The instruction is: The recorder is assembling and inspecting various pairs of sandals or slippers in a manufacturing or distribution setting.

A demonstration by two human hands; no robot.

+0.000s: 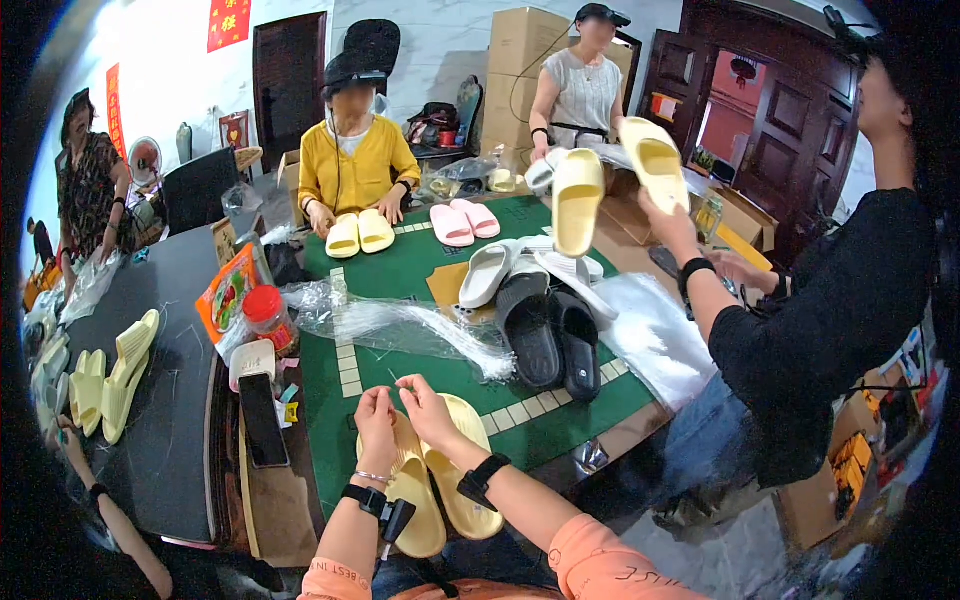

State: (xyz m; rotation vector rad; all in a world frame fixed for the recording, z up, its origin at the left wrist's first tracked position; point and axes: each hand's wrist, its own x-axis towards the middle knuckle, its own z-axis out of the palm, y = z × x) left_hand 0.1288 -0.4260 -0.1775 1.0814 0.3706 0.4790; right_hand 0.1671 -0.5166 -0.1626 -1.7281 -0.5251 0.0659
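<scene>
"Green desk (322, 402) ahead; where are the yellow slippers (416, 508)?"

"Beneath my left hand (377, 415) and right hand (425, 407), close together, both pinched, apparently on a thin strand (392, 374). I'd judge it's being readied; next calls for threading both straps."

A matt, foam-like plastic finish is presented by the pale yellow slippers (418, 515) at lower centre; a similar dull look is shared by the black slippers (530, 335) right of centre. The counter (331, 440) beneath is faced in flat green, felt-like material. Light is caught by the crinkled clear plastic bag (350, 308) at centre left and by the filmy plastic sheets (650, 330) at centre right. A glossy, glass-like face is shown by the dark phone (262, 425). At the top, dull brown cardboard is seen in the tall carton (512, 75), and dark, sheeny wood in the panelled door (790, 125).
</scene>
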